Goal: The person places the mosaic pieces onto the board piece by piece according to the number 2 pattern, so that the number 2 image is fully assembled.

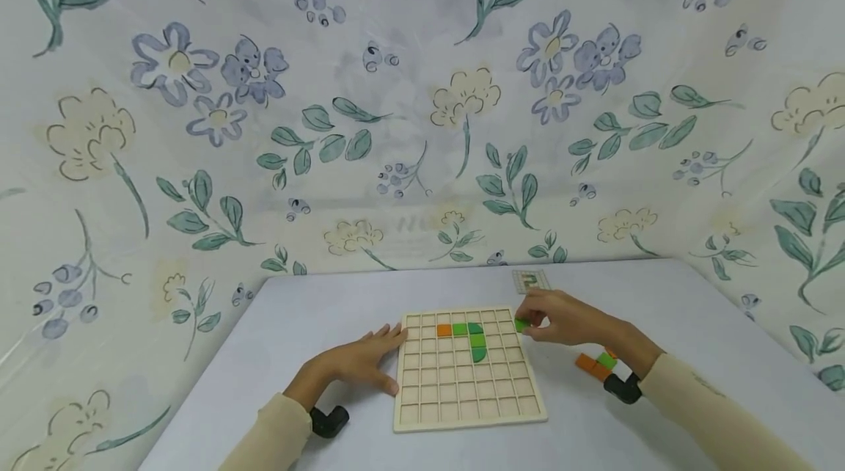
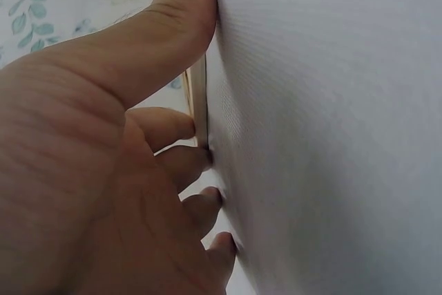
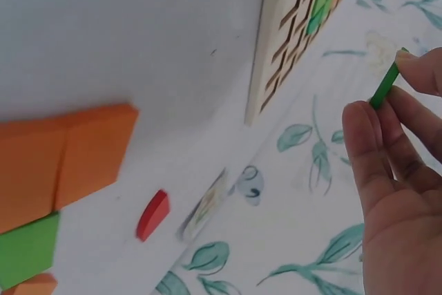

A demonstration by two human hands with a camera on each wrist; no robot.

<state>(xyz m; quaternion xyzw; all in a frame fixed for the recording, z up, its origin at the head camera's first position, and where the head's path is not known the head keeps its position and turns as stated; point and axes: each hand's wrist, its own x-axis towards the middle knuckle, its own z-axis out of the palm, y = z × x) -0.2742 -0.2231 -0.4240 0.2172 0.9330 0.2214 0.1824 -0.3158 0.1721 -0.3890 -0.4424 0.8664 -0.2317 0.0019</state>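
A square wooden grid board (image 1: 466,392) lies on the table. In its upper rows sit an orange square tile (image 1: 444,330), a light green square tile (image 1: 460,329), and a short column of green pieces (image 1: 477,340), two of them with rounded edges. My left hand (image 1: 367,359) rests flat on the table, its spread fingers and thumb touching the board's left edge. Close to the upper right corner, my right hand (image 1: 561,315) pinches a thin green tile (image 3: 385,86) between thumb and fingertips. The right wrist view catches that tile edge-on, above the table surface.
Right of the board, beneath the right wrist, lie orange tiles (image 1: 584,362) and a light green tile (image 1: 606,360). A small printed card (image 1: 530,281) lies behind the right hand. Near it is a red curved piece (image 3: 153,215). Patterned cloth (image 1: 409,163) hangs behind the table.
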